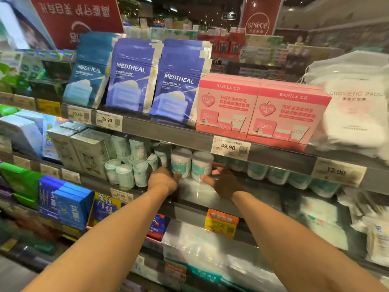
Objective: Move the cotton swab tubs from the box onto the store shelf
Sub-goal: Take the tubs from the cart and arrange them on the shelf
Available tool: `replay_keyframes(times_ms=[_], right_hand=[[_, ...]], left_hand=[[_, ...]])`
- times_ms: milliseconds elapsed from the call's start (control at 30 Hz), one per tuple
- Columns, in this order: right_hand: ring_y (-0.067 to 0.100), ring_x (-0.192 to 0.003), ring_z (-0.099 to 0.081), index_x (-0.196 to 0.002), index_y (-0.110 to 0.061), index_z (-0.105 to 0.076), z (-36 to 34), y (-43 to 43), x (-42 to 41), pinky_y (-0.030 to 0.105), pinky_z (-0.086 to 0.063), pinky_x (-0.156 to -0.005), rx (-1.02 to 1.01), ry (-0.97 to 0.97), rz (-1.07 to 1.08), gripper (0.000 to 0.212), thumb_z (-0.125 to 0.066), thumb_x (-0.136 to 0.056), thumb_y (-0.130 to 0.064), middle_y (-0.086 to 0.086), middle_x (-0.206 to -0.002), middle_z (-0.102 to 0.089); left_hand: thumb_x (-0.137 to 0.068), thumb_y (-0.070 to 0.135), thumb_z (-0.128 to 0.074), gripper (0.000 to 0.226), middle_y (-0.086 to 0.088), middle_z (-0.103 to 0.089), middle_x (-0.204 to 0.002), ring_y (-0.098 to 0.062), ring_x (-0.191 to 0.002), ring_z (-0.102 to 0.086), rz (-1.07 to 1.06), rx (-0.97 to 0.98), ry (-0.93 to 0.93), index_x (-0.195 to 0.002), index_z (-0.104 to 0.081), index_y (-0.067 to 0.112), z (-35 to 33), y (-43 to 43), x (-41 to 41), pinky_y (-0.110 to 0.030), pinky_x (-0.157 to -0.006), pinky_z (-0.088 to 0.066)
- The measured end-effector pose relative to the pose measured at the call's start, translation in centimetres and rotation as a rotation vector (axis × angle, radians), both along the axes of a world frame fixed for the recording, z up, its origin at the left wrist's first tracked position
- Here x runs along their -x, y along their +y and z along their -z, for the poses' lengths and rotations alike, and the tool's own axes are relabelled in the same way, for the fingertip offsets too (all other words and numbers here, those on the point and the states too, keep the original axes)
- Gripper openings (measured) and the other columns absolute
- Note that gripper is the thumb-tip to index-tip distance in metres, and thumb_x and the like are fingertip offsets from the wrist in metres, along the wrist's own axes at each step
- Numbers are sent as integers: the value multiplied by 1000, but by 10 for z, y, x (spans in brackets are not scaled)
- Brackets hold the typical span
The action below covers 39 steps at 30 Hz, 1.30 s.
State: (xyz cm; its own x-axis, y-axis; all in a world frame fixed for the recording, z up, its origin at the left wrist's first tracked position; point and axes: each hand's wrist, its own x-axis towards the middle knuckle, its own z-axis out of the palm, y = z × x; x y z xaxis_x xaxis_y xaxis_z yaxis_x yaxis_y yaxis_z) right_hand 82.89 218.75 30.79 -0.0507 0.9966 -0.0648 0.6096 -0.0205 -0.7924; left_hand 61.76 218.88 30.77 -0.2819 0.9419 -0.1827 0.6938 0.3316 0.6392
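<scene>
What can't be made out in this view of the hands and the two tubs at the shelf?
Head view only:
- The box: outside the frame.
- Left hand: fingers hidden behind its own back, so its hold on the left tub is unclear.
- Print on the left tub and right tub: blurred.
- Tops of the tubs further right: hidden by the shelf rail.
- Small print on the 12.90 tag: blurred.

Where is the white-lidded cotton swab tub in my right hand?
Head view, centre: the white-lidded plastic tub is on the grey metal middle shelf in the right hand, just right of the matching tub held by the left hand, below the 49.90 price tag.
</scene>
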Motion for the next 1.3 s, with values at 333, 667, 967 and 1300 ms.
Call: replay_keyframes(times_ms=[333, 667, 967, 1300], right_hand=[[19, -108, -64, -125, -23, -58, 2, 7, 8, 38, -51, -99, -27, -74, 67, 67, -83, -72, -56, -3, -120, -67], [25, -105, -64, -107, -24, -71, 13, 24, 26, 43, -52, -96, -37, -152, 142, 85, -57, -53, -87, 0, -114, -70], [31, -108, -65, -100, -23, -65, -5, 11, 36, 36, -50, -92, 39, -255, 215, 38, -54, -87, -58, 7, -116, -71], [35, -99, -62, -103, -3, -69, -40, -98, 1, 35, -48, -82, 51, -149, 642, 23, -58, -96, -21, 16, -111, -70]], left_hand=[[-88, 61, -66, 54, -16, -69, -109, -33, -103, -65, -58, 48, 110, -101, -65, 8, -2, 12, -5, -35, -77, -48], [-96, 52, -58, 52, -19, -68, -115, -37, -108, -65, -110, 24, 180, -111, -66, 3, -2, 17, -5, -37, -81, -49], [-100, 46, -52, 44, -17, -69, -111, -35, -103, -65, 18, 16, 144, -107, -69, 6, -11, 4, -11, -33, -73, -43], [-98, 38, -55, 31, -15, -66, -112, -33, -100, -61, 466, -88, 196, -103, -67, 10, -49, -46, -55, -38, -82, -49]])
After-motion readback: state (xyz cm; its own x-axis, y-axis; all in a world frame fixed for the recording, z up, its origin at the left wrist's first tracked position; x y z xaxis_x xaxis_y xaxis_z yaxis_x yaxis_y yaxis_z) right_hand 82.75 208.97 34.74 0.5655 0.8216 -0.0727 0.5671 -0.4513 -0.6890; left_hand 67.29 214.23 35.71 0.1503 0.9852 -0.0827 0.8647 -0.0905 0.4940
